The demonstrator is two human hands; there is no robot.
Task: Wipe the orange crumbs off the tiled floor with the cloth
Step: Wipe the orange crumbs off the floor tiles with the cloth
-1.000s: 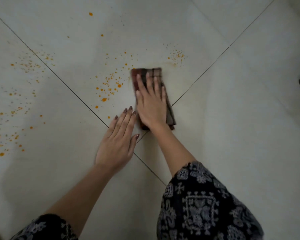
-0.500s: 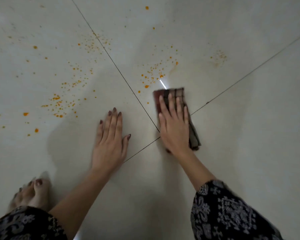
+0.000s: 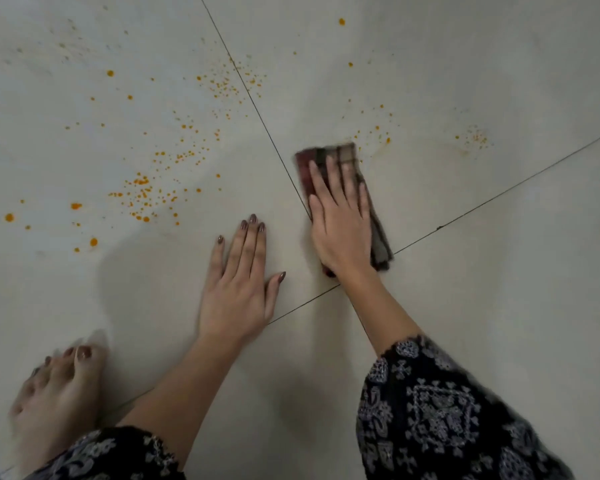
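A folded dark checked cloth point(image 3: 329, 154) lies flat on the pale tiled floor point(image 3: 499, 271), beside the crossing of two grout lines. My right hand point(image 3: 340, 220) presses down on it with straight, spread fingers and covers most of it. My left hand point(image 3: 239, 285) rests flat on the floor to the left of the cloth, fingers together. Orange crumbs point(image 3: 142, 194) are scattered thickly over the tile to the left. A thinner patch of crumbs point(image 3: 374, 129) sits just beyond the cloth's far edge, and a faint patch of crumbs point(image 3: 477, 138) lies further right.
A bare foot point(image 3: 59, 386) stands on the floor at the lower left, close to my left forearm. Patterned dark sleeves cover both arms near the bottom edge. Single larger orange spots point(image 3: 342, 21) lie at the far top.
My right hand has slid the cloth back toward me, over the crumbs that lay at its left. The view has swung left, bringing the foot and more of the left-hand crumbs into sight.
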